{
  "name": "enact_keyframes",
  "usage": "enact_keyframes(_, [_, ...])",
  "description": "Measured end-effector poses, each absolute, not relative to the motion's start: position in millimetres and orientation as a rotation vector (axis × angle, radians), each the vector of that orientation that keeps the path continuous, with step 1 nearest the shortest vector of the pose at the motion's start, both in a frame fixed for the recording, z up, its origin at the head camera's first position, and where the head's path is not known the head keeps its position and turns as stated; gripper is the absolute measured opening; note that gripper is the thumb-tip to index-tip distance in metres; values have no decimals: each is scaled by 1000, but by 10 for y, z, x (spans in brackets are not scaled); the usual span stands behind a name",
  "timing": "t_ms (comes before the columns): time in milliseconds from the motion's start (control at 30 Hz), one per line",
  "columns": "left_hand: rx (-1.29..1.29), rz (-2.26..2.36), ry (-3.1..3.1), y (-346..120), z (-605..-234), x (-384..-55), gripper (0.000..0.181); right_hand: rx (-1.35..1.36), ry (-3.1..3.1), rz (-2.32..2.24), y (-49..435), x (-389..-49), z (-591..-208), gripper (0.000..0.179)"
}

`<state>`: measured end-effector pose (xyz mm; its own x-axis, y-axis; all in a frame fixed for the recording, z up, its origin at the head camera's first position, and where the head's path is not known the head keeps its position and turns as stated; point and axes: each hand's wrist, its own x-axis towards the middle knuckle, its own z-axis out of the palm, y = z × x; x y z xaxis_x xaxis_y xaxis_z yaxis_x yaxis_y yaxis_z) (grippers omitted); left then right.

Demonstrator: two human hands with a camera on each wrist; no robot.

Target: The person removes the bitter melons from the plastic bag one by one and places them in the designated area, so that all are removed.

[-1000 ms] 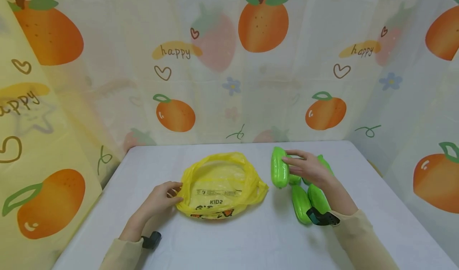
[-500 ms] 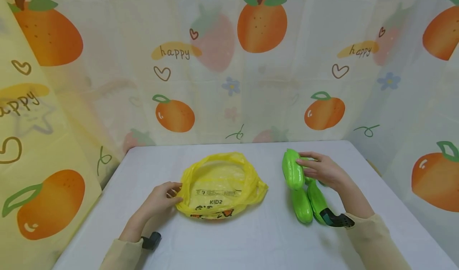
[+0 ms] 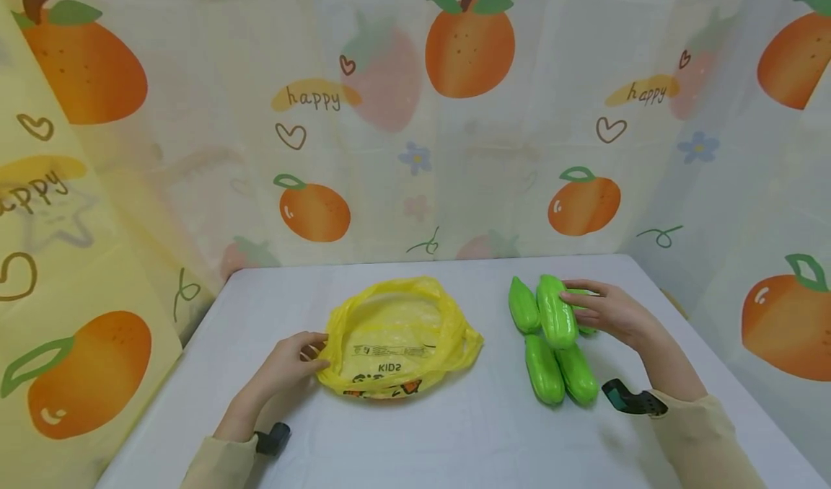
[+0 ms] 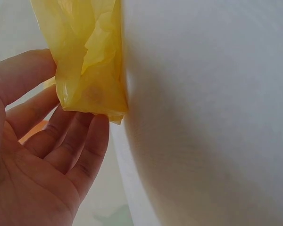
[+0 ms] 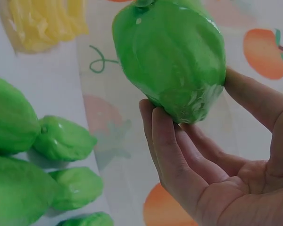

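Observation:
My left hand (image 3: 291, 365) holds the left edge of a yellow plastic bag (image 3: 425, 285), whose mouth faces up on the table. In the left wrist view the thumb and fingers lie about a folded corner of the bag (image 4: 92, 70). Away to the right, my right hand (image 3: 613, 314) grips a shiny, ridged green gourd (image 3: 557, 312) between thumb and fingertips. The right wrist view shows this gourd (image 5: 172, 61) raised above the others. Several similar gourds (image 3: 544, 375) lie just below it, one of them partly hidden behind the hand.
A white cloth covers the table (image 3: 448, 446), and a fruit-printed curtain (image 3: 383, 150) hangs along the back and sides. Bare tabletop separates the bag from the gourds. Each wrist wears a dark strap (image 3: 632, 400).
The right hand has carried its gourd rightward, from beside the bag to over the pile, uncovering a gourd at the pile's left. My left hand stays at the bag's edge.

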<state>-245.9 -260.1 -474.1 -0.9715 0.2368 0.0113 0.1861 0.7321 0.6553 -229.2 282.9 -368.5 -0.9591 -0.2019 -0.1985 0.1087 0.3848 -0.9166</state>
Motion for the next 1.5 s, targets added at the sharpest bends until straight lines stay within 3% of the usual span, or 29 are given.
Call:
enact_keyframes(467, [355, 1078, 2852, -2597, -4743, -2456, 50, -20, 2422, -1497, 3072, -2201, -3714, 72])
enact_keyframes(1500, [360, 1039, 2862, -2605, -4747, -2480, 50, 147, 2337, -1444, 3675, -1948, -4264, 69])
